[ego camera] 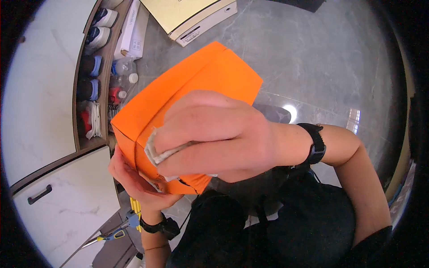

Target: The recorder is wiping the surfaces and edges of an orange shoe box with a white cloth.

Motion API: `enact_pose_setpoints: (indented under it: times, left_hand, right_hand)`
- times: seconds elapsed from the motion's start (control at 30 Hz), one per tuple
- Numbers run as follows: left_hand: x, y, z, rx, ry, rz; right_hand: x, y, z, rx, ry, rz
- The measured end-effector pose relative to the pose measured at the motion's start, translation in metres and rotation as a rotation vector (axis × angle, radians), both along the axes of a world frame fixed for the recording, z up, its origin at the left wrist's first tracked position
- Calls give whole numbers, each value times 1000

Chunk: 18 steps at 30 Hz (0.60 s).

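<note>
An orange cardboard box (pixel 187 80), probably a shoe box, is held tilted in front of my body. My left hand (pixel 140 184) supports it at the lower left corner, fingers along its end and underside. Over the box's near side, my right hand (pixel 214 137) grips a crumpled whitish cloth or tissue (pixel 152 149) and presses it against the orange surface. Most of the cloth is hidden under the fingers. A dark mark or tear shows on the box near its lower edge, partly covered by that hand.
To the left stands a white shoe cabinet (pixel 47 83) with an open shelf of shoes (pixel 97 37). Beside it are plastic bottles (pixel 125 68) and a white box (pixel 132 33). A yellow-lidded box (pixel 187 13) lies on the grey tiled floor (pixel 318 60). A mop-like pole (pixel 110 234) is at lower left.
</note>
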State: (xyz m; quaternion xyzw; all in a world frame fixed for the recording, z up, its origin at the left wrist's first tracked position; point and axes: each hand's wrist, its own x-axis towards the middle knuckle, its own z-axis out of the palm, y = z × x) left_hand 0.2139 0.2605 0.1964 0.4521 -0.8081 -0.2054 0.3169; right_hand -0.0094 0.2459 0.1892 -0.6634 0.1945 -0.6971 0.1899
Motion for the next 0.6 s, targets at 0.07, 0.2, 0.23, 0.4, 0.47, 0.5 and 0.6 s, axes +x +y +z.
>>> enact_pose_setpoints:
  times: [0.07, 0.2, 0.23, 0.4, 0.47, 0.5, 0.6]
  left_hand:
    - [1, 0, 1, -5, -10, 6]
    - [9, -3, -4, 9, 84, 31]
    - [12, -5, -10, 27, 142, 33]
    - [30, -9, -23, 154, 277, 119]
    - [35, -10, -24, 150, 289, 74]
    - [36, -10, -25, 145, 281, 78]
    - [34, -11, -26, 133, 280, 86]
  right_hand:
    - [0, 1, -1, -4, 8, 12]
    - [1, 11, 1, -24, 53, 39]
    - [4, 15, -1, -42, 58, 33]
    - [8, 29, 0, -68, 120, 73]
    - [10, 29, 0, -79, 132, 53]
    - [10, 28, 0, -75, 130, 62]
    - [10, 27, 0, -65, 133, 81]
